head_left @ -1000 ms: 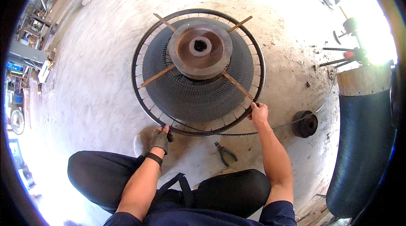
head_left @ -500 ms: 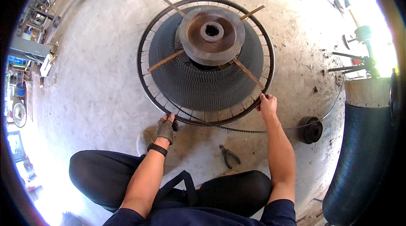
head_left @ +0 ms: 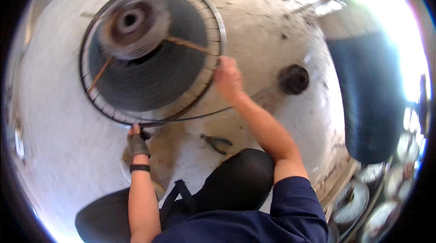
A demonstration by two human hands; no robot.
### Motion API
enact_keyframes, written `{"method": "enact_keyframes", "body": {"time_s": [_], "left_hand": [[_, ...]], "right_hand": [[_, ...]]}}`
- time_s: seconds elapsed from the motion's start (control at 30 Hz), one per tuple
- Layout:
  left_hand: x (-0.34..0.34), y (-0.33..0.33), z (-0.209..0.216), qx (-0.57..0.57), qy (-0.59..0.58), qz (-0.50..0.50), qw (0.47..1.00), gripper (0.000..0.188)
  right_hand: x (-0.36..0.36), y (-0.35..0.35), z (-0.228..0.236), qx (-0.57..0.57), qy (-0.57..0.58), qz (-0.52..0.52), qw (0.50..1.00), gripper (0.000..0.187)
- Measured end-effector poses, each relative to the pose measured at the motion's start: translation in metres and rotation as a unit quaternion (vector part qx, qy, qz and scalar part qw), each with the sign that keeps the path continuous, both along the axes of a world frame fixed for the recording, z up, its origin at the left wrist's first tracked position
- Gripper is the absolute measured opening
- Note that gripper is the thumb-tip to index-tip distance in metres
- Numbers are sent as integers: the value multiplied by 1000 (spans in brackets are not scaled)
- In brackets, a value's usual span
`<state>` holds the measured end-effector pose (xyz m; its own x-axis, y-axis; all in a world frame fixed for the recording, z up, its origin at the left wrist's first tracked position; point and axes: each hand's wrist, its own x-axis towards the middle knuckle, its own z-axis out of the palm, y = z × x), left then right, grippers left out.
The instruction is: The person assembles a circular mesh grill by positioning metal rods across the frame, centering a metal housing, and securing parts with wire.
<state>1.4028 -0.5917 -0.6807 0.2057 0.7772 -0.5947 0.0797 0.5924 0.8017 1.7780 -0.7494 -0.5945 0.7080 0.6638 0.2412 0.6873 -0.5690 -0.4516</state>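
A spoked metal wheel rim (head_left: 222, 29) encircles a broad coil of dark, ridged strip (head_left: 150, 93) on the floor. On top of the coil rests a heavy, rust-stained pulley (head_left: 156, 29), with thin wooden sticks (head_left: 186, 44) reaching out from under it. My left hand (head_left: 137, 143), in a fingerless grey glove, has its fingertips closed on the near edge of the rim. At the rim's right side my right hand (head_left: 228, 78), bare and smeared by motion, is curled round the edge. A toothed strip (head_left: 200, 115) runs off the near rim toward the right.
Pliers (head_left: 215, 144) lie on the floor before my knees. Farther right sits a small dark grooved pulley (head_left: 293, 79). A large dark cylinder (head_left: 370, 102) stands beyond it, with round metal parts (head_left: 352, 202) at the lower right.
My view has swung to the right, so the wheel rim and coil now sit farther left. My right hand has moved up along the rim's right side; my left hand stays at its near edge.
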Motion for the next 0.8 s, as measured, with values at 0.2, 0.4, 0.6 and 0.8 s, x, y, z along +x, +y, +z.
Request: {"method": "enact_keyframes", "body": {"time_s": [0.2, 0.4, 0.6, 0.8], "left_hand": [[39, -54, 34, 45, 138, -27, 989, 57], [38, -79, 13, 12, 70, -163, 984, 46], [73, -74, -9, 7, 78, -266, 961, 57], [90, -70, -42, -173, 16, -200, 964, 47]], "right_hand": [[-124, -134, 7, -125, 35, 235, 963, 37], [-200, -177, -12, -32, -78, 165, 983, 54], [-149, -230, -37, -221, 74, -122, 965, 50], [66, -310, -44, 176, 135, -491, 842, 82]]}}
